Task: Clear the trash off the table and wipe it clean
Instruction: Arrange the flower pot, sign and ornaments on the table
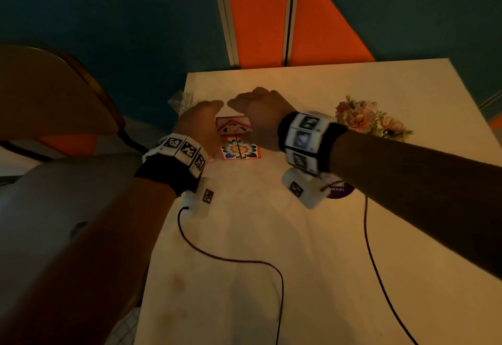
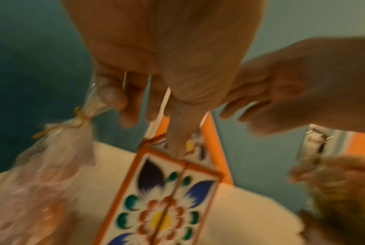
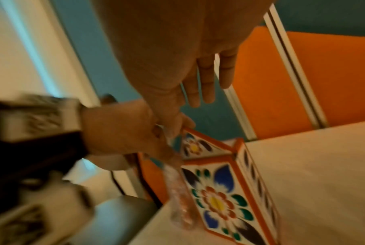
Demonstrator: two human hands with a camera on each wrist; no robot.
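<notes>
Over the flowered carton (image 1: 235, 138) at the tabletop's (image 1: 312, 236) far edge, about eleven o'clock, the left hand (image 1: 198, 122) pinches a tied plastic bag (image 2: 58, 149), apparently gathering trash for one trip, while the right hand (image 1: 260, 116) hovers beside it with fingers relaxed

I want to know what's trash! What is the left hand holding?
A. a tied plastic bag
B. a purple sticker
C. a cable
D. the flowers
A: the left hand pinches the plastic bag by its tied neck, beside the box; the flowers sit apart.
</notes>
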